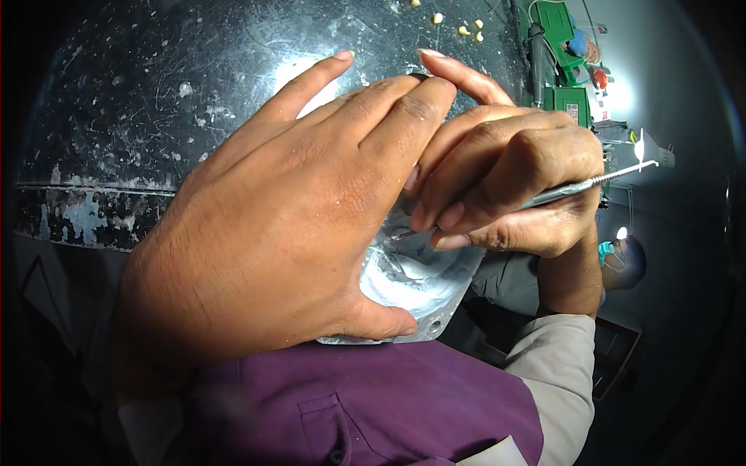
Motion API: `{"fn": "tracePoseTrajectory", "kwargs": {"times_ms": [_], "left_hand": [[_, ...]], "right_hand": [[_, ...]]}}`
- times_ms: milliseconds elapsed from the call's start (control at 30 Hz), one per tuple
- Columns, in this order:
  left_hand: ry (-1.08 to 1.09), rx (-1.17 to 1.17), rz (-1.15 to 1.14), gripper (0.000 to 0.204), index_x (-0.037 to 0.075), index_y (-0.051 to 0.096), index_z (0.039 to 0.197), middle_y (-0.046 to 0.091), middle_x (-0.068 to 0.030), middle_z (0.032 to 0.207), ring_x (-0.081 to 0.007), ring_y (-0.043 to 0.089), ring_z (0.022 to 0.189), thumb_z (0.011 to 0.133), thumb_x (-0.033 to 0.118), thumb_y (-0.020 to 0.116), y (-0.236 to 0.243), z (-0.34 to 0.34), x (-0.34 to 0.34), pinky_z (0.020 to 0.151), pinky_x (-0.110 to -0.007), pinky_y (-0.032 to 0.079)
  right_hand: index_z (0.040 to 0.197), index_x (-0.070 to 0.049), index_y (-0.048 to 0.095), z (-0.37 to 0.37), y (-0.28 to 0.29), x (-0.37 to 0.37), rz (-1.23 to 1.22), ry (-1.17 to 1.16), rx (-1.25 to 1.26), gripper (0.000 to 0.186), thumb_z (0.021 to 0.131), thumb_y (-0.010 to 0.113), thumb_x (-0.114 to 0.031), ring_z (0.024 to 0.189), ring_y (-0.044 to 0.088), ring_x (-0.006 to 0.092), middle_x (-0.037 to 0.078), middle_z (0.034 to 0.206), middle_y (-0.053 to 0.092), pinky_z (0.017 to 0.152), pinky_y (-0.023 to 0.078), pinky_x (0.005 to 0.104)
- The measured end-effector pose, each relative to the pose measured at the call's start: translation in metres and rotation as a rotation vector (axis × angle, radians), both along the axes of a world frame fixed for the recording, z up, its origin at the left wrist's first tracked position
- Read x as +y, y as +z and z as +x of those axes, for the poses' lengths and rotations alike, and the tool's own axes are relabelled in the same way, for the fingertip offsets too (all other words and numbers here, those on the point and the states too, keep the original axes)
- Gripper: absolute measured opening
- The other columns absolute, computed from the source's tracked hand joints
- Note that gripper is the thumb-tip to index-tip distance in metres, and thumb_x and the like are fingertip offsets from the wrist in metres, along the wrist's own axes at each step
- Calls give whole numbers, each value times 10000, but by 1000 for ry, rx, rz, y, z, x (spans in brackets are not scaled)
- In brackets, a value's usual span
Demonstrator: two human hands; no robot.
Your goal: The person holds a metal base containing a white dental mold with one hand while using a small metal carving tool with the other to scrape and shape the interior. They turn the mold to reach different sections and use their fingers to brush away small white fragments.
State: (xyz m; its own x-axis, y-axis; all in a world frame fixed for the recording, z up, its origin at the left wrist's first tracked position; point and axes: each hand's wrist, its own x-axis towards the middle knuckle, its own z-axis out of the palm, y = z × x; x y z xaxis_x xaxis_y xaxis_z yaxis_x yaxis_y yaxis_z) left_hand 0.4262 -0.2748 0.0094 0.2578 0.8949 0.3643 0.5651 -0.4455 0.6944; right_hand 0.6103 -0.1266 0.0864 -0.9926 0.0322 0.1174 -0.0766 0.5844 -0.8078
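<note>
A shiny grey metal piece (412, 291) with a hollowed, bowl-like inside and a hole near one corner rests at the near edge of the table, against my purple garment. My left hand (287, 210) lies over it, thumb pressed on the near rim and fingers reaching across to the far side, holding it. Between the thumb and fingers of my right hand (513, 171) is a slim metal pick (561, 192) with a twisted shank and a small hooked upper end. Its lower end points into the hollow; my fingers partly hide it.
The dark, scratched table (148, 101) stretches to the far left, with several small yellowish bits (464, 31) at its far side. Green containers (553, 23) stand beyond on the right. Another person (622, 264) wearing a mask is at the right.
</note>
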Motion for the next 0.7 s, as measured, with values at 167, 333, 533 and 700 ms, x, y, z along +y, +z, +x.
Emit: {"fn": "tracePoseTrajectory", "kwargs": {"times_ms": [167, 333, 533, 700], "left_hand": [[-3, -20, 6, 1382, -7, 370, 1590, 550, -227, 1512, -385, 509, 1465, 500, 548, 1013, 2, 1, 2, 1307, -580, 251], [6, -15, -16, 1371, -7, 381, 1581, 558, -226, 1498, -384, 514, 1458, 494, 534, 1017, 2, 1, 1, 1308, -580, 253], [12, 4, -2, 1368, 0, 393, 1572, 563, -224, 1485, -380, 528, 1445, 486, 546, 1019, 2, 2, 1, 1308, -583, 257], [9, 10, -10, 1368, 4, 397, 1570, 558, -223, 1490, -383, 537, 1436, 487, 565, 1016, 3, 2, 1, 1307, -584, 259]], "right_hand": [[763, -80, 759, 2, 2, 3, 12, 22, -3, 157, 816, 887, -153, 831, 794, 294, 118, 781, 798, 1231, 293, 703], [762, -77, 760, -2, 6, -1, 24, 44, -51, 164, 833, 879, -165, 837, 797, 293, 120, 788, 801, 1229, 294, 704], [753, -77, 739, 7, -1, -3, -31, -73, -9, 194, 816, 901, -162, 838, 808, 306, 124, 772, 794, 1227, 306, 720], [765, -78, 749, 6, -1, -2, -23, -34, 5, 178, 804, 908, -146, 842, 808, 311, 117, 774, 795, 1228, 303, 719]]}}
